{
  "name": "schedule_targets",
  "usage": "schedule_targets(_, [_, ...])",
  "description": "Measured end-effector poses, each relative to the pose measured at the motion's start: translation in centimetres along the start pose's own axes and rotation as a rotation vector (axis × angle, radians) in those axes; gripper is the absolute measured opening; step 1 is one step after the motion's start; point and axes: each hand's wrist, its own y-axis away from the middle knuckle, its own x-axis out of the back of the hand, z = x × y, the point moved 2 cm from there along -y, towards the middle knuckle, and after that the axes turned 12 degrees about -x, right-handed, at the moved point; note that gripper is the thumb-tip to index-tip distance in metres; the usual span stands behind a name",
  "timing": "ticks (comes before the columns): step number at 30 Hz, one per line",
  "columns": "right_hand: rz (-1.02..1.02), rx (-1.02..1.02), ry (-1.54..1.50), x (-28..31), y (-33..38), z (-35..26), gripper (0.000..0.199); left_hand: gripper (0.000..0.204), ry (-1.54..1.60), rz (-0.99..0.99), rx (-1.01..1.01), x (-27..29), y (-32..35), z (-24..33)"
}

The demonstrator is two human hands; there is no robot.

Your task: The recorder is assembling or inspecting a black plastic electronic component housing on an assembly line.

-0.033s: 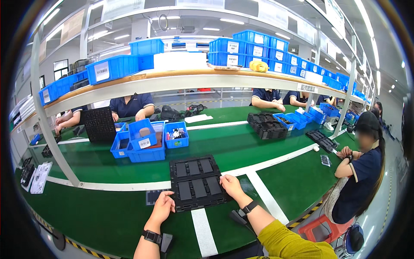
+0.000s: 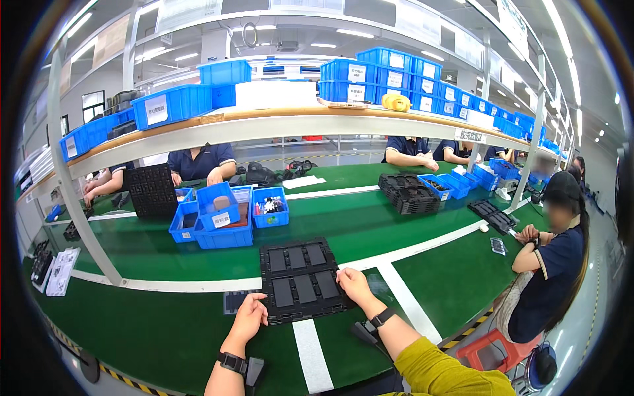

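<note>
A black plastic tray (image 2: 301,270) lies on the green table in front of me. Several flat dark rectangular pieces (image 2: 304,288) sit in its pockets, in two rows. My left hand (image 2: 249,315) holds the tray's left edge near its front corner, fingers curled against the rim. On the opposite side, my right hand (image 2: 356,285) grips the right edge between thumb and fingers. Dark bands with small black units are on both wrists. Beside the tray's left edge lies a dark, glossy flat sheet (image 2: 234,301), partly covered by the tray.
Blue bins (image 2: 224,235) with small parts stand beyond the tray, beside an upright black tray (image 2: 151,191). Stacked black trays (image 2: 408,193) lie farther right. A shelf (image 2: 297,119) with blue boxes crosses above. A co-worker (image 2: 551,264) sits at right on a red stool (image 2: 492,350).
</note>
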Motion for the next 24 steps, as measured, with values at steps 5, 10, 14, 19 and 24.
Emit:
schedule_targets(5, [-0.008,0.036,-0.038,0.08,-0.06,0.35,0.027,0.023,-0.108,-0.105,0.011,-0.28,0.01,0.46])
schedule_targets(10, [-0.004,0.008,-0.02,-0.13,0.0,0.14,0.027,0.024,-0.099,-0.118,0.007,-0.06,0.05,0.19])
schedule_targets(14, [-0.002,0.009,0.011,0.01,0.14,-0.23,0.027,0.024,-0.114,-0.117,0.008,-0.01,0.02,0.05])
schedule_targets(19, [-0.001,0.047,-0.007,0.05,0.05,-0.18,0.027,0.024,-0.11,-0.122,0.01,-0.07,-0.04,0.2])
schedule_targets(24, [-0.008,0.019,0.0,0.06,0.07,-0.21,0.027,0.023,-0.119,-0.121,0.008,-0.11,-0.09,0.25])
